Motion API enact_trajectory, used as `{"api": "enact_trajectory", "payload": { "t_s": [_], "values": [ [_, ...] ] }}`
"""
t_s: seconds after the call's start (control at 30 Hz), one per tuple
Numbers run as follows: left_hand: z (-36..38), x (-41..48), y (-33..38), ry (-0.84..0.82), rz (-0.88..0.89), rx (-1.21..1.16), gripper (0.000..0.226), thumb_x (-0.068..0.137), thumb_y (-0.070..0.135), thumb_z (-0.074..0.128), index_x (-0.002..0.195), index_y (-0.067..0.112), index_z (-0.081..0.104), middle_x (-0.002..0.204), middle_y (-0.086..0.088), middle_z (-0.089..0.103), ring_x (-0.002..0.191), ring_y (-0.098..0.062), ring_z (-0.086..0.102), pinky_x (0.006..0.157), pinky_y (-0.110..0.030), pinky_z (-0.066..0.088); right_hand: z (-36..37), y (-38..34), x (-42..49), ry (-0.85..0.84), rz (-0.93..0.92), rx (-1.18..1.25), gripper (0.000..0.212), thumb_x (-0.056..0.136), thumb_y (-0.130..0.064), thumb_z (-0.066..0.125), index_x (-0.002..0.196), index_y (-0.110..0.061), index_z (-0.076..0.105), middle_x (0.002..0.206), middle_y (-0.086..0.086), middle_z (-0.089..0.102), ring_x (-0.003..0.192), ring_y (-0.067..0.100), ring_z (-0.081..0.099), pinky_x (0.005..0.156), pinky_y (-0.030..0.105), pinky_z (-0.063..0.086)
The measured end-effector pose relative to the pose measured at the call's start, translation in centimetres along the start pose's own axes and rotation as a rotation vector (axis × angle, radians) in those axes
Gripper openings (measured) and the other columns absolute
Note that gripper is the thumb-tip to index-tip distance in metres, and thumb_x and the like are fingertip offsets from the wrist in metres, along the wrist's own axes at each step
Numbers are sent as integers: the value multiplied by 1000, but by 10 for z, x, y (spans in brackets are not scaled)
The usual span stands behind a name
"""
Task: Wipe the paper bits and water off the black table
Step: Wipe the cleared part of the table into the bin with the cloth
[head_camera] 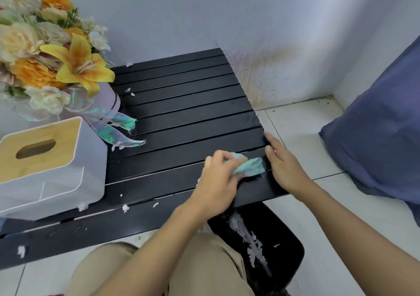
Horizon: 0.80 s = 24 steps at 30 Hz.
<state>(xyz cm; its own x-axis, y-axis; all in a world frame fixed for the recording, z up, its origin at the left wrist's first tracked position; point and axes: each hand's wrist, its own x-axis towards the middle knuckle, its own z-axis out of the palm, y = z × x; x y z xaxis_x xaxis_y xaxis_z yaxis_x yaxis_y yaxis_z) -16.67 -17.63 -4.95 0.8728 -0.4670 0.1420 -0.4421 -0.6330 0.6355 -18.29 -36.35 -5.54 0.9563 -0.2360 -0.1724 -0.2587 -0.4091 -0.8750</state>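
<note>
- The black table (181, 104), a low slatted top, is filling the middle of the view and standing against the wall.
- The left hand (217, 187) is lying at about 4 o'clock on the tabletop, near the front right corner, with its fingers curled around a teal cloth (253, 167) and pressing it onto the slats.
- The cloth is bunching out from under the fingers toward 3 o'clock, reaching almost to the table's right edge.
- The right hand (284, 166) is resting on that right edge at 3 o'clock, just beside the cloth, with its fingers straight, close together and gripping nothing.
- White paper bits (125, 208) are lying along the front slats at about 7 o'clock, and more are sitting at 10 to 11 o'clock beside the flowers.
- Whether water is lying on the dark slats cannot be told.
- A black bin (288, 250) is standing on the floor below the table's front right corner, at 5 o'clock, with a streak of shredded paper clinging inside it.
- A white tissue box (52, 182) with a wooden lid is sitting on the table at 8 o'clock.
- A flower bouquet (56, 52) in a pink holder is standing at 10 o'clock, with its ribbon trailing onto the slats.
- A blue cushion (375, 136) is leaning at the far right, well apart from the table.
</note>
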Motion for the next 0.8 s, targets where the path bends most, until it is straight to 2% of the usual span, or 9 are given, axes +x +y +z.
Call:
{"api": "enact_trajectory", "payload": {
  "t_s": [0.03,0.1,0.17,0.27,0.33,0.43,0.6,0.67,0.8],
  "values": [
    [-12,1,-3,-11,-44,-121,32,96,22,53,127,27,60,112,4,48,108,-21,44,101,-28,33,-4,-1,-6,16,19,77,48,105,-29,37,152,-29,28,147,-10,39,132,5,39,109,22,26],
    [-37,10,-27,161,-183,-176,27,95,21,55,119,23,66,108,-1,53,109,-22,49,104,-35,36,-13,2,-23,39,37,138,51,103,-33,42,152,-32,27,140,-14,40,126,4,40,104,23,29],
    [-56,18,-63,294,-372,-27,27,94,23,54,117,19,67,107,-8,56,107,-30,51,100,-44,38,-12,13,-38,24,63,143,55,101,-34,47,152,-33,26,138,-15,42,125,4,41,104,25,31],
    [-43,8,-64,316,-504,263,33,94,23,54,126,20,60,121,-14,50,105,-40,46,91,-44,38,-2,27,-53,-1,83,269,46,102,-38,42,147,-37,34,140,-20,47,127,1,45,109,26,34],
    [-18,-6,-36,342,-446,385,35,91,19,59,126,18,60,121,-13,49,96,-37,45,82,-45,40,6,29,-51,38,63,369,38,103,-36,41,141,-38,43,135,-23,52,126,0,48,112,33,38],
    [13,-28,9,312,-246,390,37,87,17,62,123,22,59,116,-5,51,87,-28,44,74,-38,40,14,30,-45,96,88,507,39,102,-31,45,141,-33,46,140,-15,52,129,4,48,114,39,37],
    [-6,-29,31,-2,-69,100,37,100,20,43,134,32,50,114,10,39,103,-14,36,93,-24,37,16,36,-44,120,43,529,40,102,-28,45,142,-34,43,148,-15,44,137,2,39,119,36,28],
    [-18,-1,22,32,-87,94,36,99,19,45,132,30,53,112,7,41,105,-19,38,95,-29,38,17,37,-42,120,46,572,38,102,-27,46,139,-36,45,146,-14,47,135,2,42,118,36,30],
    [-8,25,-3,124,-260,324,45,91,49,54,133,32,50,124,-2,41,104,-30,41,91,-42,42,17,39,-42,113,45,607,40,102,-25,46,143,-29,45,143,-15,50,130,-3,46,112,25,36]
  ]
}}
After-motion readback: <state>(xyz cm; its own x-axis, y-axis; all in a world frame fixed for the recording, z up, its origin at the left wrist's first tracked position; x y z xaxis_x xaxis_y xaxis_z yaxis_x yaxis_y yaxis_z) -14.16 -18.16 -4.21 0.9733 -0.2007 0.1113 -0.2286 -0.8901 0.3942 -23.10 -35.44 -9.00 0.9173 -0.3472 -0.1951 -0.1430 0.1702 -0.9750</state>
